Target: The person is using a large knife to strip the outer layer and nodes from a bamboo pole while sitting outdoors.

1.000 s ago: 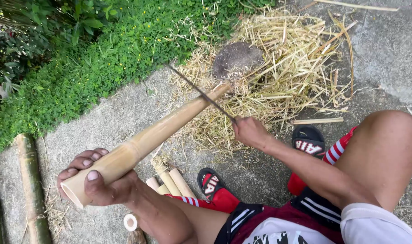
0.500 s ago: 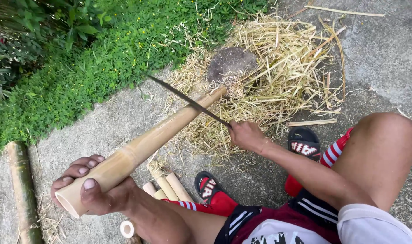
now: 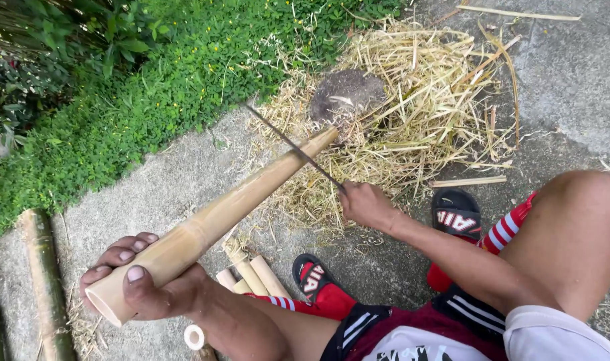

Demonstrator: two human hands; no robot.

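A long, pale tan bamboo pole (image 3: 218, 217) runs slantwise from lower left up toward the middle, hollow at its near cut end, its far end resting on a grey stone (image 3: 345, 93) set in a heap of dry straw. A thin, dark-bladed knife (image 3: 293, 147) lies across the pole near that far end, edge against the bamboo, tip pointing up-left.

Green bamboo pole (image 3: 41, 281), bottom-cut.

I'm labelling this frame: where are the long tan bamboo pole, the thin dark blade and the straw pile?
long tan bamboo pole (image 3: 215, 217), head view, mid-shaft
thin dark blade (image 3: 293, 146), head view, mid-blade
straw pile (image 3: 432, 113), head view, centre
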